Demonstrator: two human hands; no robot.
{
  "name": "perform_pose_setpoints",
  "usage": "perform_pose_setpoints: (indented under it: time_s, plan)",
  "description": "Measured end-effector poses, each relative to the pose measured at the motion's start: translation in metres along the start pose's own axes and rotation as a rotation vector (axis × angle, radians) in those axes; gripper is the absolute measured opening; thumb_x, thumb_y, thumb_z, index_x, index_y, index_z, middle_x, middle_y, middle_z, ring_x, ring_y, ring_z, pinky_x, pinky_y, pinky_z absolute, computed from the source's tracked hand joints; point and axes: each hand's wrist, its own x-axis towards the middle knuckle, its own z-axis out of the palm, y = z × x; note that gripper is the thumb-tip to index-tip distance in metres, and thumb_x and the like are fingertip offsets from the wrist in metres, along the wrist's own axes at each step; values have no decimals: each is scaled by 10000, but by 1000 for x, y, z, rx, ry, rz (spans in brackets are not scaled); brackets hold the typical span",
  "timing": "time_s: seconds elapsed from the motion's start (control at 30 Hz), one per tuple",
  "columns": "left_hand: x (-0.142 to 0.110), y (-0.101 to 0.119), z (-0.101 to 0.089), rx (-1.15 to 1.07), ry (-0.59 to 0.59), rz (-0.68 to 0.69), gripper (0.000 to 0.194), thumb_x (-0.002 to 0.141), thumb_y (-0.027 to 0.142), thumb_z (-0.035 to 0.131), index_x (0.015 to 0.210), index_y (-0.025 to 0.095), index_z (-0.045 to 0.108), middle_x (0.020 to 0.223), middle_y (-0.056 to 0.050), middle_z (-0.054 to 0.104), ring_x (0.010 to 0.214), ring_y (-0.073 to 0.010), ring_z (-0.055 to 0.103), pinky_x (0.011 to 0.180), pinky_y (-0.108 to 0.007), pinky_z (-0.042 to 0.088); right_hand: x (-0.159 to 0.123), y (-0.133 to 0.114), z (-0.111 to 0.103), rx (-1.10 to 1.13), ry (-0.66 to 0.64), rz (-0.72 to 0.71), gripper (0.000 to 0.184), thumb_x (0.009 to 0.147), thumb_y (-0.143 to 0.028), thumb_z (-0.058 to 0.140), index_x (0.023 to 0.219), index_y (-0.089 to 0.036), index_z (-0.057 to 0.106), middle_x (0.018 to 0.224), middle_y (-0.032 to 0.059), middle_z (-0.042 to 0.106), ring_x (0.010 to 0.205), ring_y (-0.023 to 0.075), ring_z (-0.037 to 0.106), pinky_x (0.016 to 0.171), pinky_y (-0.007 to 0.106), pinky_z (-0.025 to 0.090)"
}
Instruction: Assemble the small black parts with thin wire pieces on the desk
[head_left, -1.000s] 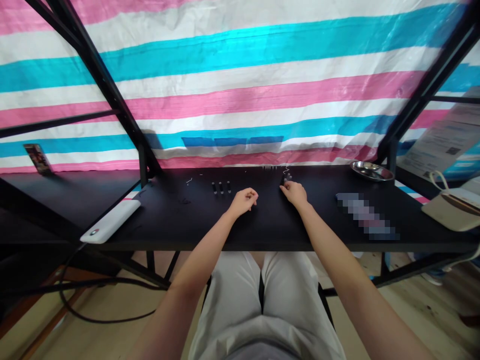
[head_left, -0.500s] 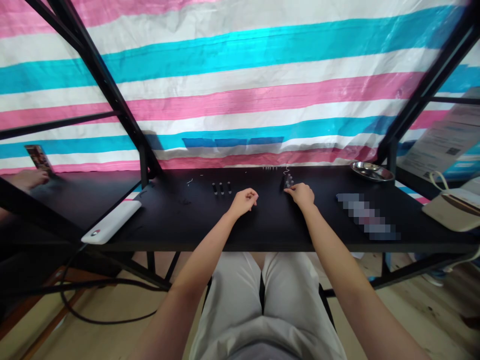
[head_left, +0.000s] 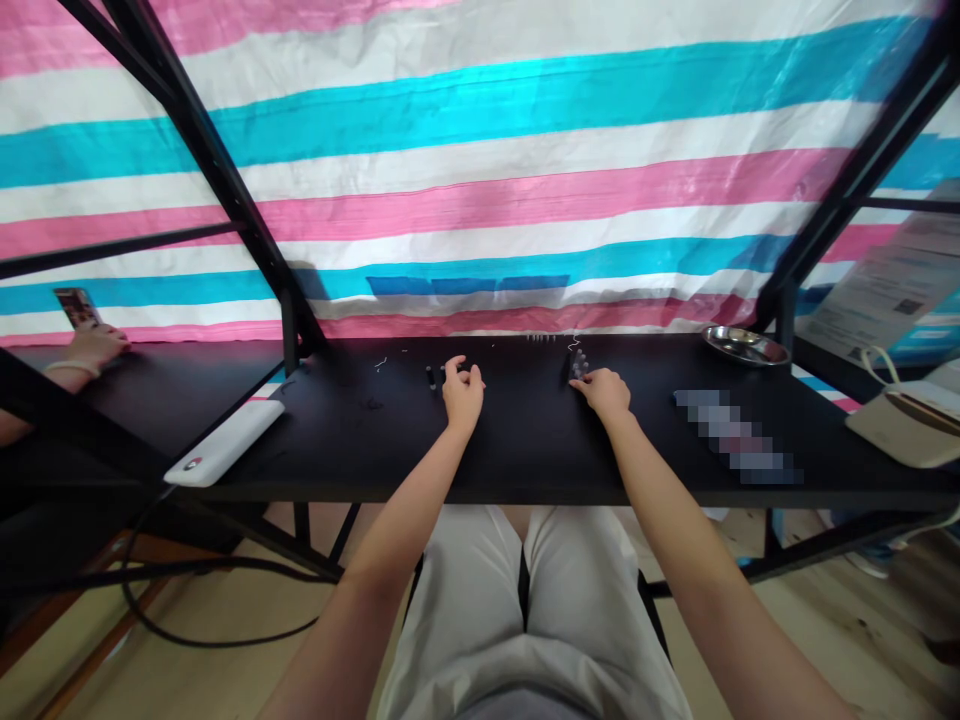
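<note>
A dark cylinder on the black table, left of the left hand, has its long axis near-vertical in view; standing or lying cannot be determined. The left hand, fingers bent and parted, partly hides a second cylinder; grip indeterminable. The right hand has fingertips against a cylinder cluster, pale ends uppermost; grasp unconfirmed. Metal dish: reflective interior visible. Beige bag: cut off at right, contents indistinct.

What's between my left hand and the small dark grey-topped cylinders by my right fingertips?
The head view shows only bare, flat black tabletop between your left hand and those cylinders.
</note>
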Motion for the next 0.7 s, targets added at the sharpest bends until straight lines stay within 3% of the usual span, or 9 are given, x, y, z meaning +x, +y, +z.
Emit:
perform_pose_setpoints:
  time_s: [0.1,0.27,0.37,0.47,0.57,0.7]
  plan:
    - [3,-3,1,-39,114,-36,546,834,240,468,1352,190,303,782,5,685,387,-64,493,459,-198,403,-3,-1,-4,-11,-24,19,383,749,-495,613,1001,-219,697,983,131,665,924,249,631,749,327,468]
    - [9,-12,6,-135,58,-148,688,809,208,479,1422,194,168,1019,-66,678,365,-48,523,381,-185,358,-5,0,-7,-32,-49,4,412,737,-518,606,987,-201,685,984,137,660,940,272,625,755,348,467]
    - [11,-13,7,-190,14,-228,667,816,229,488,1410,187,188,1167,-134,611,405,-67,574,322,-184,291,-5,1,-7,-42,-51,-16,458,725,-547,600,986,-178,665,981,149,655,939,278,623,756,354,464]
    - [12,-14,8,-221,-17,-285,549,816,228,495,1328,152,314,1251,-181,544,445,-88,608,304,-182,268,-6,2,-7,-49,-46,-31,467,728,-562,585,964,-165,651,976,155,652,927,276,625,748,356,463]
    - [12,-16,8,-213,-19,-271,430,790,233,550,1187,129,424,1184,-176,593,436,-87,599,305,-170,254,-7,2,-8,-58,-60,-48,444,729,-569,576,891,-164,656,944,150,656,903,278,630,736,359,462]
    - [12,-16,7,-220,7,-220,290,775,290,593,987,114,503,914,-122,691,373,-49,520,333,-152,276,-7,1,-11,-68,-67,-82,430,740,-582,552,788,-170,667,871,142,659,848,262,635,705,337,456]
